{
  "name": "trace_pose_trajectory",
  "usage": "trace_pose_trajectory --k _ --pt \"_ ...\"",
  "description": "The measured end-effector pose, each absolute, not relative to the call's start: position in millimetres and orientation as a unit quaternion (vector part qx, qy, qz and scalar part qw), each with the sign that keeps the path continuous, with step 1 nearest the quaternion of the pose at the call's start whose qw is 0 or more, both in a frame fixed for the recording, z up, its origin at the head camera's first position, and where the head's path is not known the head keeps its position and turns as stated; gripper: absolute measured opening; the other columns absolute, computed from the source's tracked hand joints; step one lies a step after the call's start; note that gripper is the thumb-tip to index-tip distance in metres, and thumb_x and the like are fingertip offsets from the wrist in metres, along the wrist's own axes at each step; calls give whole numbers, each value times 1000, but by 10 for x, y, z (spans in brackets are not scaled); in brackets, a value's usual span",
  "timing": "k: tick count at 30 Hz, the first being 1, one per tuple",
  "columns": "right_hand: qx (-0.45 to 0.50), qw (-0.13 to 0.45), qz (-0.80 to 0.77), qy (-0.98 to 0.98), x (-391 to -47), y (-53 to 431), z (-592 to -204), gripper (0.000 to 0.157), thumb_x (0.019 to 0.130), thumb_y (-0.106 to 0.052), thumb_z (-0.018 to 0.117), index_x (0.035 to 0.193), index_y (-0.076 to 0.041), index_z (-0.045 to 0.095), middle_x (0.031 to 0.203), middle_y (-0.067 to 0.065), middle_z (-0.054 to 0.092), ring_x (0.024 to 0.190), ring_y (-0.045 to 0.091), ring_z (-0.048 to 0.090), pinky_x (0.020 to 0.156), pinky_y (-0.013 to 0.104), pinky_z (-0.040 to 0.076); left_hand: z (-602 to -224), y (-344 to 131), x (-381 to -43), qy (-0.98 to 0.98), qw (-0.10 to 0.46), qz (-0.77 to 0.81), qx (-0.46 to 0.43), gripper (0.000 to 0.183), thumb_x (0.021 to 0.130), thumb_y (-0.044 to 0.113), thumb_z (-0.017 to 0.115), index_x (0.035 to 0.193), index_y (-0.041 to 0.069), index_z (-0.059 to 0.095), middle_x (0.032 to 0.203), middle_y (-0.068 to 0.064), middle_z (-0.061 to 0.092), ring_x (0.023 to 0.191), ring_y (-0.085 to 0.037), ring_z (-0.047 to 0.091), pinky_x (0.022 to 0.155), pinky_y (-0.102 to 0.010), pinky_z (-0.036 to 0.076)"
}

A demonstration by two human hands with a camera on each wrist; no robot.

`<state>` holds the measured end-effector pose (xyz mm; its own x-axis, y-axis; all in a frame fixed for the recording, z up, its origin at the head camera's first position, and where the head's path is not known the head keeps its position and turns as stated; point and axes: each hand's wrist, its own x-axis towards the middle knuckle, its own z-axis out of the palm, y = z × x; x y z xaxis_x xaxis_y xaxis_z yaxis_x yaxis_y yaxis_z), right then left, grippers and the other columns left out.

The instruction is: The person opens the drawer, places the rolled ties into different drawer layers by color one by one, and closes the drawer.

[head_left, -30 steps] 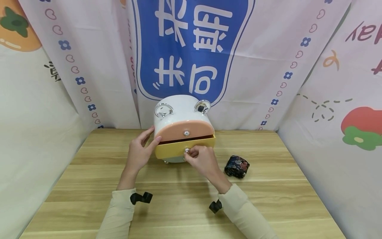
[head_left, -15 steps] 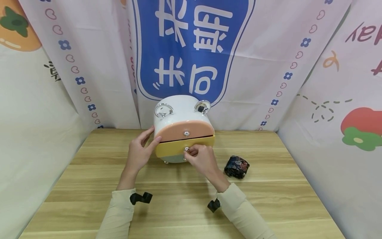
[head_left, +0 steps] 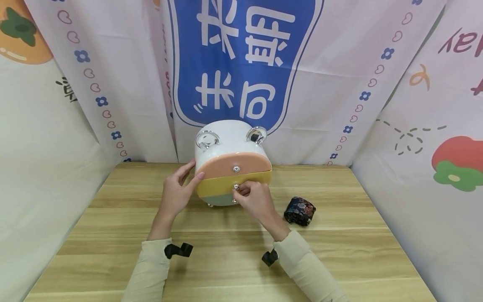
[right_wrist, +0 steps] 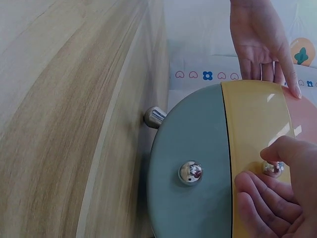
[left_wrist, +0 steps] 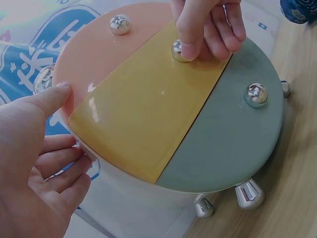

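Note:
A small white drawer box (head_left: 226, 136) with an orange top drawer, a yellow middle drawer (left_wrist: 143, 109) and a green bottom drawer (right_wrist: 193, 129) stands at the back of the table. My right hand (head_left: 255, 200) pinches the silver knob (right_wrist: 272, 168) of the yellow drawer, whose front now lies nearly level with the others. My left hand (head_left: 177, 188) rests against the box's left side, thumb on the front edge near the seam between orange and yellow, fingers along the side wall. The drawers' insides are hidden.
A dark floral rolled cloth (head_left: 299, 211) lies on the wooden table (head_left: 226, 268), right of my right hand. Silver ring ears (head_left: 207, 139) stick up from the box top. Printed cloth hangings (head_left: 320, 105) stand behind it and on both sides.
The yellow drawer has slid inward, and the dark gap above it has narrowed to a thin line. My right hand has moved slightly forward with the knob; the left hand has stayed still.

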<state>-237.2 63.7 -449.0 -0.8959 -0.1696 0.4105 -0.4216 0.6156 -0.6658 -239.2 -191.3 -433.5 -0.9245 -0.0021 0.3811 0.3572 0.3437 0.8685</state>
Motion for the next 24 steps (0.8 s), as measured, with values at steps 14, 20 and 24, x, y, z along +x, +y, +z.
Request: trace_pose_trajectory --k 14,20,24 --pt "174 141 396 -891 -2379 654 -4502 15 93 -23 81 91 -8 81 83 2 81 70 8 76 63 15 61 -4362 -1988 -2420 -807 159 -557 -113 63 99 38 76 153 13 56 160 -8 54 153 -30 46 128 -47 39" --pt "160 124 377 -904 -2319 733 -4567 18 93 -27 82 92 -9 80 84 1 81 72 7 74 66 17 62 -4392 -2024 -2435 -826 133 -535 -120 77 94 42 81 158 15 49 165 -10 48 156 -35 41 130 -53 36" --pt "151 118 355 -915 -2299 785 -4634 22 93 -31 81 92 -9 81 83 1 81 71 6 74 65 19 62 -4441 -2029 -2454 -834 116 -527 -119 83 92 43 83 160 13 47 165 -10 48 156 -34 41 130 -53 36"
